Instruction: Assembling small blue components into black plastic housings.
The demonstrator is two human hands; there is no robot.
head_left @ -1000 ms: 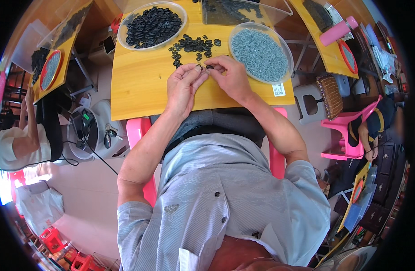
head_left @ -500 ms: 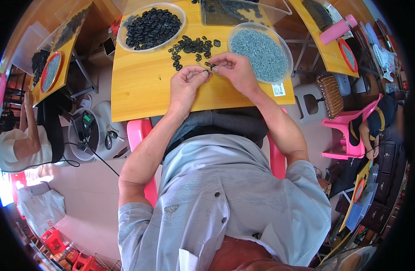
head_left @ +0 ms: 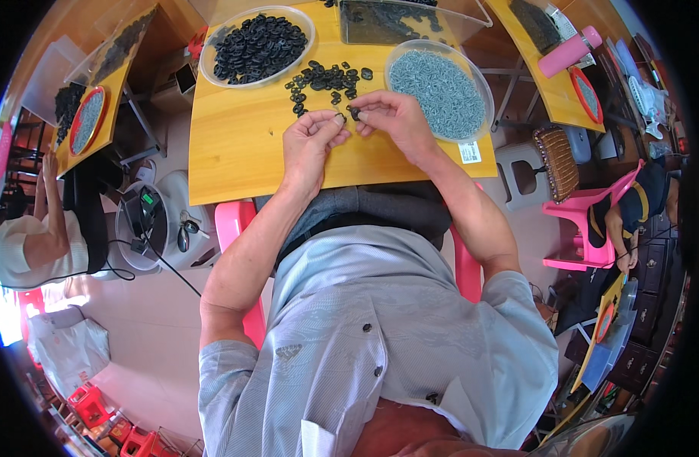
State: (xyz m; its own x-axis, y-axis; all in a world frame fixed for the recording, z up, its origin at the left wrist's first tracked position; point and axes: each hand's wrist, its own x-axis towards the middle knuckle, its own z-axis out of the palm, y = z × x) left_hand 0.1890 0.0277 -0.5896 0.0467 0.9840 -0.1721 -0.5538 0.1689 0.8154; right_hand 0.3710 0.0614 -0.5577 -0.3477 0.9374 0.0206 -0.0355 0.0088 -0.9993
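Both my hands are raised over the yellow table [head_left: 235, 152], fingertips close together. My left hand [head_left: 310, 146] is closed in a pinch, thumb against forefinger, on something too small to make out. My right hand [head_left: 397, 126] pinches a small black oval piece [head_left: 354, 113] with thumb and forefinger. Just beyond my fingers lies a loose group of similar black pieces [head_left: 327, 78], some lying singly. To the right, near my right hand, stands a clear round tub [head_left: 487, 91] full of small grey metal parts, like screws. Another clear tub [head_left: 205, 67], heaped with black pieces, stands at the far left.
A clear rectangular bin [head_left: 410, 30] with black pieces stands at the table's far edge. A white label [head_left: 470, 151] lies beside the grey parts. Side tables flank mine, with a pink bottle [head_left: 569, 52] on the right one. Other people sit at left and right.
My fingertips have moved slightly apart. My left hand has shifted a little left, and the black piece in my right fingers shows more plainly.
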